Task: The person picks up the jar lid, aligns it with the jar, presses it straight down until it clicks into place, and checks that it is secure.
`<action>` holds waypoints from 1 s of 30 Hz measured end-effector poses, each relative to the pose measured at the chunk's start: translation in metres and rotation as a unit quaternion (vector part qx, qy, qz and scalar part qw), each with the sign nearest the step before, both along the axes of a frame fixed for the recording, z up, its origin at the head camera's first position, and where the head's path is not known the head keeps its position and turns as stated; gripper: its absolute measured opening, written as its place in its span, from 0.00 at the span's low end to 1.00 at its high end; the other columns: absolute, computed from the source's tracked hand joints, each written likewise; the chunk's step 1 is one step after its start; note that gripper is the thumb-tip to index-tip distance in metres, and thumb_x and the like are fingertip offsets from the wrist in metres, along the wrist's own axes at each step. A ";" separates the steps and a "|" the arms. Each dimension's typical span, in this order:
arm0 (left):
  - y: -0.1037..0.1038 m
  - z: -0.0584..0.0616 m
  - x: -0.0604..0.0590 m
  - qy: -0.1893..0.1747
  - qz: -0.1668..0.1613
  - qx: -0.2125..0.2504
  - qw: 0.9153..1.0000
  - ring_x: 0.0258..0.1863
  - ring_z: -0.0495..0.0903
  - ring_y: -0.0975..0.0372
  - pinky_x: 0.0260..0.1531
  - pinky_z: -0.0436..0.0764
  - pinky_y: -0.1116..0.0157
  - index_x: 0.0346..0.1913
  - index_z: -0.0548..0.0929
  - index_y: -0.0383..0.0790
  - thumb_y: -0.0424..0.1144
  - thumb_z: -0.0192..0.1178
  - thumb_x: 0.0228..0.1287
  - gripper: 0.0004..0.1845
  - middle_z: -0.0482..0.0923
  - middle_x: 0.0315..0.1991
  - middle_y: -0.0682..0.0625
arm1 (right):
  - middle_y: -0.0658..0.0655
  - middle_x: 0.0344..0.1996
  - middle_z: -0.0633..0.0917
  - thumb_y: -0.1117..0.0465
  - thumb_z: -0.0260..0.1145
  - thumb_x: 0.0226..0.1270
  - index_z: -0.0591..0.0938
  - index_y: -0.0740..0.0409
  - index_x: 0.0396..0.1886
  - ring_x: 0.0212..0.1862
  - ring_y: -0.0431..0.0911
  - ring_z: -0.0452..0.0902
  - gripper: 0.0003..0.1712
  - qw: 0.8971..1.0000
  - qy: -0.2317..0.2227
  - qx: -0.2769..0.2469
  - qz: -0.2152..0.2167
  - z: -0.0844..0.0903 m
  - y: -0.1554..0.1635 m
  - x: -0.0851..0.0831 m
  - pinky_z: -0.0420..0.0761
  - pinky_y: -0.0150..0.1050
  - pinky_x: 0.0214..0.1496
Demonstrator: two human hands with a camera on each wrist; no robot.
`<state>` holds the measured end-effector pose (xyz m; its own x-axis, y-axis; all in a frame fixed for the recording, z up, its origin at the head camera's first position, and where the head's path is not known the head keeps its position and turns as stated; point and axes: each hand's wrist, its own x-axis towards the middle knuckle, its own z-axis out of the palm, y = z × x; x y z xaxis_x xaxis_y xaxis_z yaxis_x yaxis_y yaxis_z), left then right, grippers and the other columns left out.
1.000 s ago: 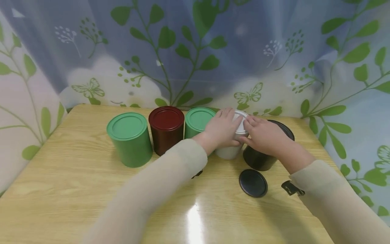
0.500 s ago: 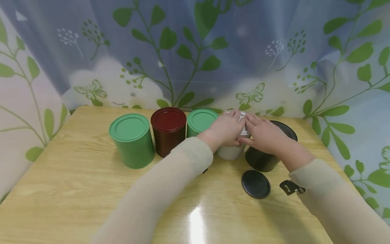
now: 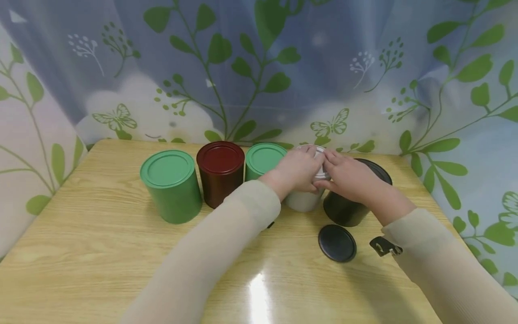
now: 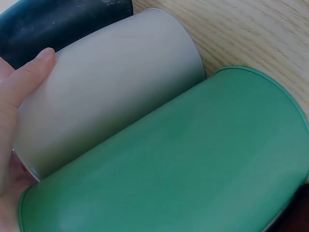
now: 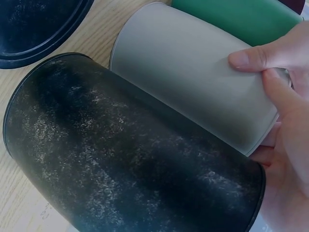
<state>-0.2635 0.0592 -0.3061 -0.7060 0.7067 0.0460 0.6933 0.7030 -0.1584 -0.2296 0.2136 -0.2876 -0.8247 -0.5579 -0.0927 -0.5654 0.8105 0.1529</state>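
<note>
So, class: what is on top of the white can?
Both hands, left hand and right hand, cover the white can; a sliver of its pale lid shows between the fingers, the rest hidden.

Matt white can [image 3: 301, 201], glossy wood-grain table [image 3: 101, 252]

You had a pale grey tin [image 3: 302, 201] between a green tin [image 3: 263, 159] and a black tin [image 3: 348, 211], a dark red tin [image 3: 221, 172] and another green tin [image 3: 171, 184] beside them, a black lid [image 3: 337, 243] on the light wood-grain tabletop [image 3: 101, 252], beige sleeves [image 3: 226, 234], and a leaf-and-butterfly curtain [image 3: 259, 67].
</note>
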 end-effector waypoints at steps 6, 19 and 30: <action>-0.002 0.001 0.000 -0.003 -0.008 -0.002 1.000 0.66 0.58 0.52 0.65 0.57 0.59 0.65 0.63 0.42 0.66 0.59 0.53 0.43 0.61 0.66 0.41 | 0.74 0.67 0.56 0.44 0.57 0.68 0.57 0.75 0.67 0.67 0.64 0.53 0.44 1.000 0.000 -0.005 -0.005 0.002 -0.001 0.000 0.60 0.57 0.64; -0.016 -0.001 0.018 0.003 0.070 -0.014 0.997 0.69 0.52 0.50 0.66 0.52 0.53 0.70 0.60 0.42 0.66 0.50 0.61 0.41 0.55 0.69 0.38 | 0.75 0.66 0.58 0.44 0.56 0.68 0.59 0.77 0.66 0.66 0.65 0.55 0.44 1.000 0.007 -0.004 -0.020 0.000 -0.005 0.002 0.63 0.57 0.62; -0.022 0.001 0.020 0.001 0.090 -0.077 0.993 0.71 0.45 0.55 0.67 0.50 0.54 0.72 0.53 0.37 0.64 0.41 0.66 0.42 0.48 0.73 0.43 | 0.74 0.65 0.60 0.47 0.55 0.70 0.61 0.76 0.65 0.67 0.64 0.54 0.39 1.000 0.011 -0.027 -0.012 -0.004 0.001 0.007 0.60 0.61 0.62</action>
<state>-0.2431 0.0374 -0.3056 -0.8213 0.5681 -0.0515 0.5587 0.7828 -0.2738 -0.2229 0.2150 -0.2918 -0.8392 -0.5420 -0.0455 -0.5432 0.8309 0.1204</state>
